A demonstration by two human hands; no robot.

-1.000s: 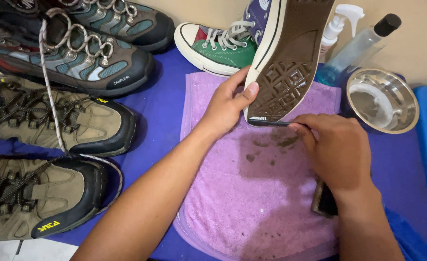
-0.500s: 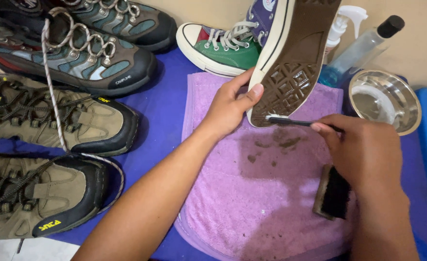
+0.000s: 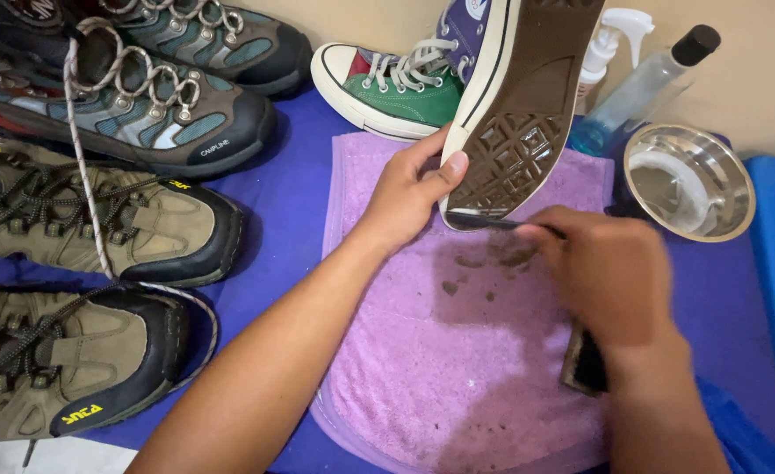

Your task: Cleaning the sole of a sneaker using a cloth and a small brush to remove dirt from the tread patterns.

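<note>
The left hand (image 3: 409, 189) grips the toe edge of an upturned sneaker (image 3: 523, 110), sole facing the camera. The right hand (image 3: 611, 272), blurred, pinches a thin dark tool (image 3: 493, 224) against the sole's tip. Below lies a dirt-speckled purple towel (image 3: 457, 351) on the blue bench (image 3: 291, 202), with 4 hiking shoes at left.

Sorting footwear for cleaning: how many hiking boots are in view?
4, all left of the purple towel: two grey-teal boots at top, two tan boots below. More may lie beyond the frame.
</note>
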